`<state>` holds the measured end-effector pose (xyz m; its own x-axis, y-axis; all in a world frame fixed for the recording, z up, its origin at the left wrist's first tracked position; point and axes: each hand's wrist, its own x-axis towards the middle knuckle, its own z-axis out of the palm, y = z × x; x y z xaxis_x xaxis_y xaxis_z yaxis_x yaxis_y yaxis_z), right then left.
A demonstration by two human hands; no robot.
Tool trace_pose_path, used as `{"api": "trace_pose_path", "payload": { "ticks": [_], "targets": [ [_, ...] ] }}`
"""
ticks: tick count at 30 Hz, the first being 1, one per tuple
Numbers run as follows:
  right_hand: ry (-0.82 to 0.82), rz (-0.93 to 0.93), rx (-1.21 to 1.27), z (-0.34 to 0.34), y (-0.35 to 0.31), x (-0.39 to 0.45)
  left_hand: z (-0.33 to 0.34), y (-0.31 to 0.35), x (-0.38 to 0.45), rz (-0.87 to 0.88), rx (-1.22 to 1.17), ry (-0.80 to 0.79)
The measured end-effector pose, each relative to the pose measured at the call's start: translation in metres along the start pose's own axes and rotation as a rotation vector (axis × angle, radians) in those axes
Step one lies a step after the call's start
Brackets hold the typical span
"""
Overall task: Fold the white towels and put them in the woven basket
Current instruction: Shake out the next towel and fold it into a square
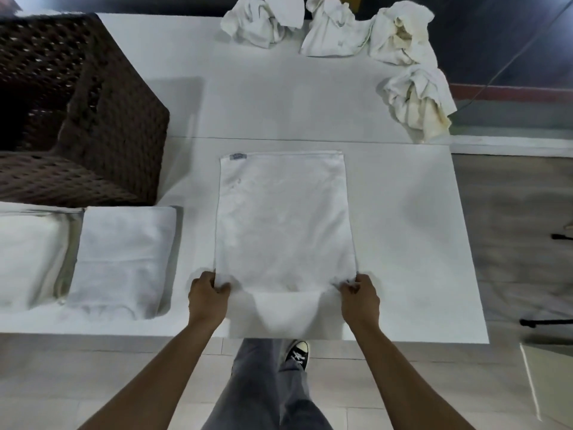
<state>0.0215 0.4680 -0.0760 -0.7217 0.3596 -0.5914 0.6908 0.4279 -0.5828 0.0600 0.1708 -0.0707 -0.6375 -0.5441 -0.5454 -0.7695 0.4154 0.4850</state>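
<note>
Left hand [208,297] and right hand [359,297] pinch near corners of flat white towel [283,218] (near hem rumpled); dark woven basket [93,119] at ten o'clock, crumpled white towels [338,29] at twelve.

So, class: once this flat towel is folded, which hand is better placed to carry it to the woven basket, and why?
Probably the left hand. The woven basket stands at the table's left, on that hand's side, while the right hand would have to cross over. Both hands now pinch the flat towel's near corners.
</note>
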Motion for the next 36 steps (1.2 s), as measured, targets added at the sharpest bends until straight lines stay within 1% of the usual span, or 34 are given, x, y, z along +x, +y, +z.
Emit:
{"api": "trace_pose_path", "payload": {
  "ticks": [2, 6, 7, 11, 13, 15, 19, 20, 22, 25, 27, 29, 31, 34, 36],
  "targets": [
    [-0.009, -0.020, 0.019, 0.000, 0.006, -0.002, -0.001, -0.007, -0.004, -0.003, 0.007, -0.003],
    [0.005, 0.003, 0.137, -0.005, 0.020, -0.009, -0.003, -0.016, -0.023, -0.044, -0.069, 0.001],
    [0.002, 0.029, 0.190, -0.006, 0.025, -0.010, -0.003, -0.017, -0.029, -0.055, -0.096, 0.003],
    [-0.055, 0.227, 0.545, -0.017, 0.032, -0.025, -0.005, -0.027, -0.050, -0.117, -0.286, -0.032],
    [-0.094, 0.269, 0.579, -0.017, 0.028, -0.026, -0.004, -0.031, -0.057, -0.125, -0.331, -0.055],
    [-0.072, 0.256, 0.528, -0.012, 0.021, -0.022, -0.003, -0.035, -0.062, -0.125, -0.362, -0.065],
    [0.123, 0.256, 0.389, 0.000, 0.011, -0.008, -0.005, -0.036, -0.068, -0.146, -0.443, -0.049],
    [0.133, 0.244, 0.364, 0.001, 0.010, -0.005, -0.006, -0.036, -0.069, -0.146, -0.447, -0.052],
    [0.100, 0.202, 0.288, 0.002, 0.012, -0.002, -0.008, -0.033, -0.069, -0.146, -0.452, -0.050],
    [0.036, 0.136, 0.265, -0.004, 0.022, -0.007, -0.010, -0.028, -0.072, -0.112, -0.474, 0.022],
    [0.019, 0.129, 0.334, -0.011, 0.030, -0.020, -0.013, -0.025, -0.081, -0.060, -0.491, 0.067],
    [0.007, 0.122, 0.514, -0.022, 0.033, -0.040, -0.017, -0.021, -0.090, -0.009, -0.506, 0.068],
    [-0.016, 0.093, 0.628, -0.034, 0.031, -0.060, -0.023, -0.018, -0.098, 0.026, -0.524, 0.062],
    [-0.057, 0.048, 0.689, -0.049, 0.025, -0.073, -0.033, -0.017, -0.106, 0.071, -0.514, 0.050],
    [-0.070, 0.030, 0.725, -0.059, 0.015, -0.072, -0.042, -0.013, -0.108, 0.059, -0.563, 0.050]
  ]
}}
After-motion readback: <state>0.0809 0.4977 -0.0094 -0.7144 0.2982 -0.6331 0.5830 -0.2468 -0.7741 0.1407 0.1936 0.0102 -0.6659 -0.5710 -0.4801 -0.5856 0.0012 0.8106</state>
